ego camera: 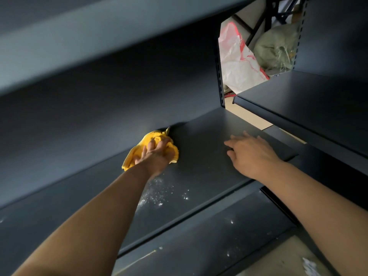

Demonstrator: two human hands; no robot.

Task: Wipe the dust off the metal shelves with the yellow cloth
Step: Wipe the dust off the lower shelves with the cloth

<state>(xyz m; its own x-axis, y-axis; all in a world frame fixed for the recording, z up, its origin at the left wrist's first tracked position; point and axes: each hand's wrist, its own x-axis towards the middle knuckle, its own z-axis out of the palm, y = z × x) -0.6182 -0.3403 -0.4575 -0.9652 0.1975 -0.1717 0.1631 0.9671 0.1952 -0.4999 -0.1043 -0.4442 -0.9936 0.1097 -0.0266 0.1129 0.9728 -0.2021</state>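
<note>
The yellow cloth (132, 157) lies bunched on the dark metal shelf (199, 140), close to the back panel. The left hand (157, 156) presses on it, fingers curled into its folds. White dust specks (159, 194) dot the shelf just in front of that hand. Further right, the right hand (251, 154) rests flat on the shelf, fingers relaxed, holding nothing. Through the gap beyond — a white-and-red plastic bag (237, 62) and a greenish sack (276, 48).

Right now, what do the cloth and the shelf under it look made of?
Cloth: soft fabric, probably terry, matte yellow; it bunches in folds under the left hand. Shelf: likely painted sheet metal, dark matte; thin folded front lip, dust lying on top.
</note>
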